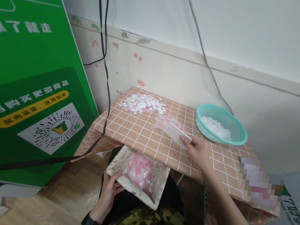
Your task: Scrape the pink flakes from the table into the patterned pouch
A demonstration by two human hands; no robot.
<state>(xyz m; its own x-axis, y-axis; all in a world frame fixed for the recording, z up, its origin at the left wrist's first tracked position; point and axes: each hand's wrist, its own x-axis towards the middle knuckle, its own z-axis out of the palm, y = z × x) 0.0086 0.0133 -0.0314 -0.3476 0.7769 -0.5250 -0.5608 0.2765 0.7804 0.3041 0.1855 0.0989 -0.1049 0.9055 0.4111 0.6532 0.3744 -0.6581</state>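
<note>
My left hand point(110, 188) grips the left edge of a speckled box point(158, 185), tilted below the table's front edge. Inside it lie pink pieces in clear plastic point(139, 170). Over the table, my right hand point(197, 149) pinches the near end of a flat white card-like piece point(175, 133). The far end of that piece is beside a small spread of pink and clear bits point(165, 122). Farther back to the left is a heap of small white pieces point(141, 103), with some pink among them.
A turquoise basket point(240, 133) with white pieces stands at the table's back right. The table has a checked brown cloth point(134, 135). A green panel point(34, 47) rises on the left, with a black strap point(108, 82) hanging beside it. A white wall backs the table.
</note>
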